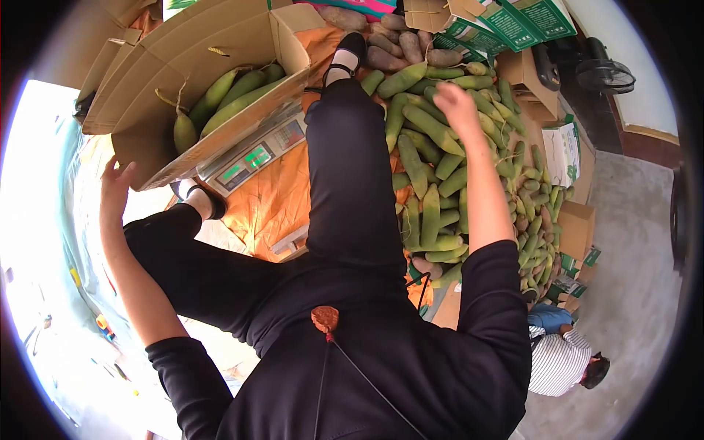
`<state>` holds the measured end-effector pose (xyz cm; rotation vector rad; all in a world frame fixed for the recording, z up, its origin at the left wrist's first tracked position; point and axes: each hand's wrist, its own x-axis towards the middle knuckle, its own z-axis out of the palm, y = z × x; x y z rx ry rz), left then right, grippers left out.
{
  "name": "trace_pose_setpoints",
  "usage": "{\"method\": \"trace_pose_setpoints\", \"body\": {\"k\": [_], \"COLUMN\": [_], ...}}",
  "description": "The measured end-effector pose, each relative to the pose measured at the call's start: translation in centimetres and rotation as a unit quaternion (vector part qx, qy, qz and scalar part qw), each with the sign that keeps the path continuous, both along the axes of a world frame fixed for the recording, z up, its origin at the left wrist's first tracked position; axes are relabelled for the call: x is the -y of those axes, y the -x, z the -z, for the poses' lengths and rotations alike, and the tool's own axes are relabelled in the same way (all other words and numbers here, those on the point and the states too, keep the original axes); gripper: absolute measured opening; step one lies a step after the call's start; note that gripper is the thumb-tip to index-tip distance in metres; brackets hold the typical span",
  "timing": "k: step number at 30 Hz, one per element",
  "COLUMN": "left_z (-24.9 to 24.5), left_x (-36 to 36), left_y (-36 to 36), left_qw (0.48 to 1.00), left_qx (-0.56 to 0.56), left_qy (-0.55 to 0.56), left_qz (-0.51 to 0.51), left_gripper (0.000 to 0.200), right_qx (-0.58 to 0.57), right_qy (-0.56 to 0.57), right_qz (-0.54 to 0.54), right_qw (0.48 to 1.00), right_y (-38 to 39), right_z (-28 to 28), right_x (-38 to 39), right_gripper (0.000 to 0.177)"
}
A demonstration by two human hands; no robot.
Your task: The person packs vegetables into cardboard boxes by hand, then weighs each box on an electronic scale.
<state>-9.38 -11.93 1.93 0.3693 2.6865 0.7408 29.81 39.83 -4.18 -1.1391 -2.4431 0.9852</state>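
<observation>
Beside the near left corner of a cardboard box (205,44), my left hand (117,187) is raised with its fingers apart and nothing in them. Several long green radishes (238,88) lie inside that box, some with thin root tails. The box rests on a digital scale (275,139) with lit green figures. On the other side of my leg, my right hand (456,110) is over a large pile of green radishes (433,132). Its fingers are bent and slightly blurred, and whether they grip a radish does not show.
Reddish-brown roots (396,48) lie at the far end of the pile. Green printed cartons (528,22) and a black fan (605,75) stand at the upper right. Orange sheeting (268,202) covers the floor between my legs. A person in a striped shirt (561,363) is at the lower right.
</observation>
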Motion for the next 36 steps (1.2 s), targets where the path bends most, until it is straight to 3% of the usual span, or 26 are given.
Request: {"method": "trace_pose_setpoints", "body": {"k": [3,5,7,11,15,17,19,25,28,32,36], "left_z": [-0.5,0.0,0.3,0.0,1.9,1.9,1.4,0.5,0.3,-0.2,0.4], "left_x": [-0.3,-0.3,-0.1,0.4,2.0,2.4,2.0,0.9,0.5,0.3,0.5], "left_y": [-0.4,-0.4,-0.2,-0.3,1.1,1.2,0.4,-0.6,-1.0,-1.2,-0.8], "left_qw": [1.0,0.999,0.998,0.998,0.999,0.999,0.998,0.997,0.996,0.996,0.996], "left_qx": [-0.01,-0.02,-0.032,-0.033,-0.038,-0.012,-0.034,-0.025,-0.031,-0.02,-0.009], "left_qy": [0.016,0.007,0.0,0.047,0.005,0.005,0.002,0.003,0.013,0.014,-0.024], "left_qz": [-0.015,-0.029,-0.046,-0.04,-0.039,-0.051,-0.054,-0.077,-0.082,-0.082,-0.086], "left_gripper": [0.062,0.063,0.063,0.064,0.064,0.064,0.066,0.063,0.061,0.061,0.06], "right_qx": [0.103,0.243,0.182,0.228,0.298,0.345,0.367,0.437,0.533,0.535,0.47], "right_qy": [-0.008,-0.021,0.01,0.024,0.088,-0.141,-0.156,-0.122,-0.077,-0.07,-0.02], "right_qz": [0.038,0.045,0.083,0.113,0.152,0.175,0.179,0.104,0.101,0.096,0.088], "right_qw": [0.994,0.969,0.98,0.967,0.938,0.911,0.899,0.885,0.837,0.836,0.878], "right_y": [-7.8,-10.1,-13.6,-14.6,-13.2,-11.8,-10.4,-7.9,-7.1,-6.2,-7.8], "right_z": [8.6,9.7,12.9,15.4,15.5,15.3,14.2,14.1,14.8,13.3,14.2], "right_x": [-0.3,1.7,2.5,3.0,2.7,2.8,1.6,-1.2,-2.2,-1.0,-0.7], "right_gripper": [0.035,0.034,0.035,0.036,0.043,0.05,0.06,0.078,0.078,0.08,0.077]}}
